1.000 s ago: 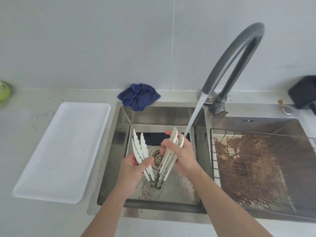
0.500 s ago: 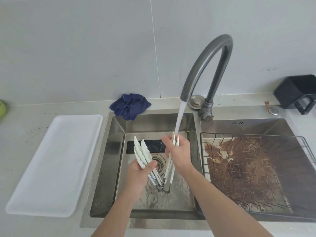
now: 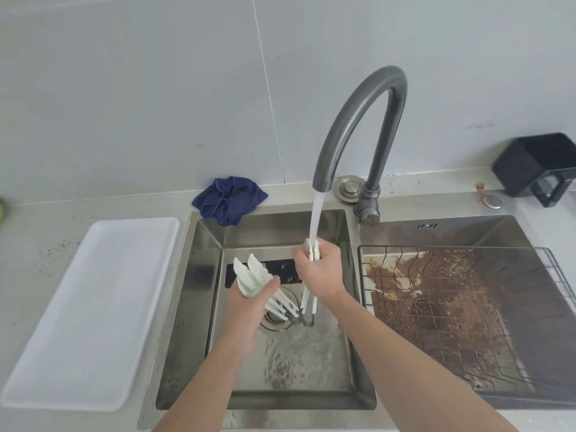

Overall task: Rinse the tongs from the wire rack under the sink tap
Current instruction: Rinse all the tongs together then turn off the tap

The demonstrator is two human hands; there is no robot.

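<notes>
Over the steel sink basin point(image 3: 280, 385) I hold white tongs in each hand. My right hand point(image 3: 321, 272) grips one pair of tongs point(image 3: 312, 249) upright, their tips directly in the water stream point(image 3: 316, 216) from the grey curved tap point(image 3: 358, 120). My left hand point(image 3: 246, 307) grips a second bunch of white tongs point(image 3: 251, 274) to the left of the stream, tips pointing up. The lower ends of both bunches meet above the drain point(image 3: 277, 319). The wire rack point(image 3: 467, 307) sits in the right basin with no tongs in it.
A white tray point(image 3: 87, 307) lies on the counter left of the sink. A crumpled blue cloth point(image 3: 229, 199) sits behind the basin. A black container point(image 3: 539, 166) stands at the back right. The rack's basin floor is stained brown.
The view has pulled back and shifted. My right hand has raised its tongs so the tips sit squarely under the water stream; my left hand has stayed beside it.
</notes>
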